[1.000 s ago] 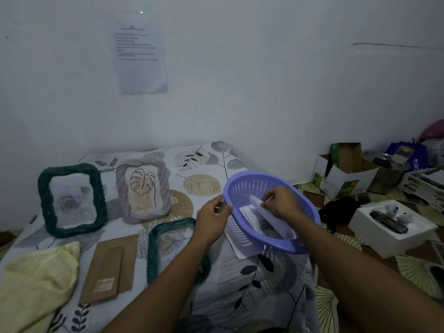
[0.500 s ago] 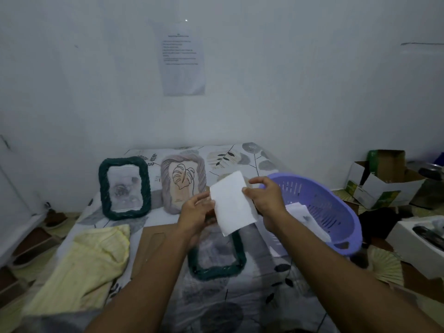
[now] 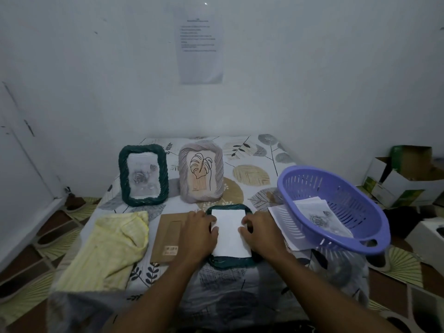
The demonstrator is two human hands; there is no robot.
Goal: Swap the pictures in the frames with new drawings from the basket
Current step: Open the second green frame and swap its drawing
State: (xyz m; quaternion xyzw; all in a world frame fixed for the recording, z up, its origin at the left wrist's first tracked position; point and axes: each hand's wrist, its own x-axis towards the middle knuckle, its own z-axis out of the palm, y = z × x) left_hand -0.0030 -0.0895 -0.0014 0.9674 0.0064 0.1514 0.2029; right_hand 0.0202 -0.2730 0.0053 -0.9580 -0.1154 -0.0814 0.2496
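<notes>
Both hands, left hand [image 3: 200,233] and right hand [image 3: 260,233], press the white drawing [image 3: 230,233] flat into the teal frame [image 3: 230,261] left of the basket [image 3: 336,207], seating it; each grip rests loosely on its edges.

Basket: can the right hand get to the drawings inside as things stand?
Probably yes. The basket sits open-topped just right of the right hand, nothing between them, drawings exposed. That hand would first have to leave the white sheet.

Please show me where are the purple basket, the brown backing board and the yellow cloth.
purple basket [image 3: 346,243]: head view, on its near rim.
brown backing board [image 3: 168,236]: head view, on its flat middle.
yellow cloth [image 3: 108,251]: head view, on its folded middle.
</notes>
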